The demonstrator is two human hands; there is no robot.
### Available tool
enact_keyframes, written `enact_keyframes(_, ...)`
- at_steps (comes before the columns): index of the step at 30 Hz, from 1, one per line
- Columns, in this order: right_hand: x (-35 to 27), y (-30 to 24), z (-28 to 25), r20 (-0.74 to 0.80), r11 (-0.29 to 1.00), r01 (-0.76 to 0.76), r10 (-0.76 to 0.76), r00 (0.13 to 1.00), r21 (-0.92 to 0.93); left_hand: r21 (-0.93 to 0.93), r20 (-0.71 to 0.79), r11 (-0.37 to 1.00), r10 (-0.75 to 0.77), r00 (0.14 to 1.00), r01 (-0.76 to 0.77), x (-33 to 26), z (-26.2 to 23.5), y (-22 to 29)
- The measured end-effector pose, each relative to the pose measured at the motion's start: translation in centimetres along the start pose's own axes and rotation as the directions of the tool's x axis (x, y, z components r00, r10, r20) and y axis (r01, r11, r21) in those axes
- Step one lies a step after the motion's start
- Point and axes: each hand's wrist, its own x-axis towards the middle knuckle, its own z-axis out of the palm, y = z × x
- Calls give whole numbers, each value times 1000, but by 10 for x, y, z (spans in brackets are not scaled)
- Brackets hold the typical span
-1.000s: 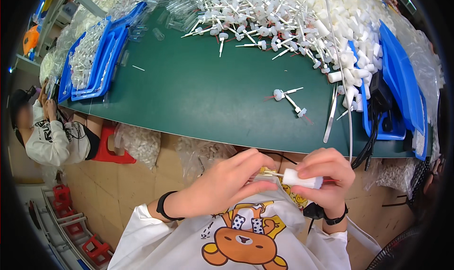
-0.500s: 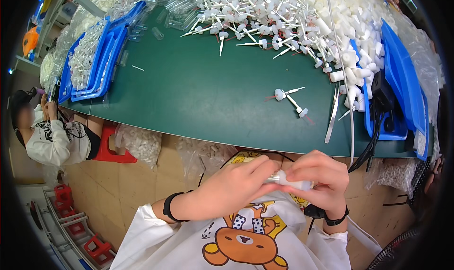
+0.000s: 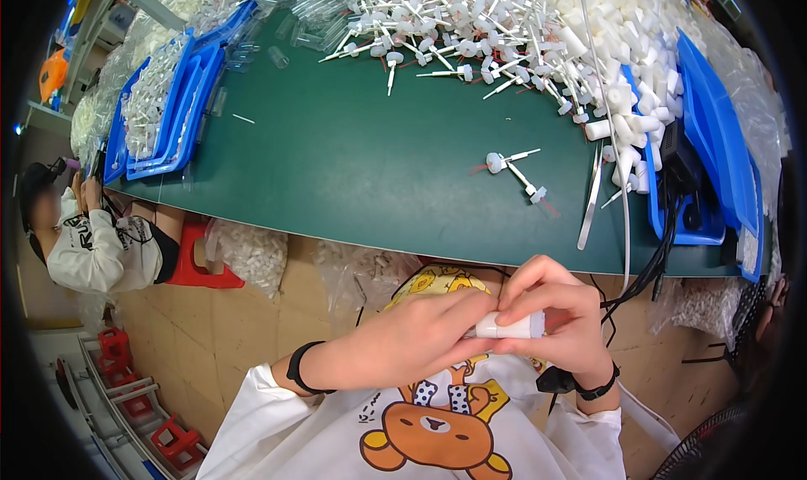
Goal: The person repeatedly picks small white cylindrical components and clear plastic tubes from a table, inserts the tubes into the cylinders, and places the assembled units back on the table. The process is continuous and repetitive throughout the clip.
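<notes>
Both my hands meet just off the table's near edge, in front of my shirt. Between them lies a white plastic cylinder (image 3: 514,326), roughly level. My right hand (image 3: 565,308) grips it from above and below, fingers bent, near its paler right end. My left hand (image 3: 424,333) closes round its left end, where a short clear part shows; the rest of that end is hidden by the fingers. Nearest on the tabletop are two small white stick pieces with round caps and thin red threads, the upper piece (image 3: 494,162) touching the lower piece (image 3: 536,194). Metal tweezers (image 3: 591,204) lie farther right.
Across the green table (image 3: 336,177), a heap of capped stick pieces (image 3: 471,30) adjoins piled white cylinders (image 3: 622,102). Blue trays (image 3: 714,135) stand right, with black cables (image 3: 660,245) nearby. More blue trays (image 3: 181,102) stand left, where a person (image 3: 101,236) sits.
The white cylinder has shifted slightly left into my left hand's fingers, so less of the clear part shows. My right hand has moved a little left and its fingers are raised higher.
</notes>
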Motion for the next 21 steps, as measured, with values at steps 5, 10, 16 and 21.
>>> enact_keyframes(5,-3,-1,-4,-58,991,123,-125,990,-45,-78,-40,997,-26,999,23,1,0,4)
enact_keyframes(10,-3,8,1,-87,980,199,-197,977,16,-143,-48,989,-56,997,49,2,7,6)
enact_keyframes(16,2,6,5,-146,942,99,-54,988,321,-206,-26,976,-82,996,75,3,4,6)
enact_keyframes(21,0,18,-2,-76,958,205,-193,978,203,-260,-27,958,-132,991,121,4,4,12)
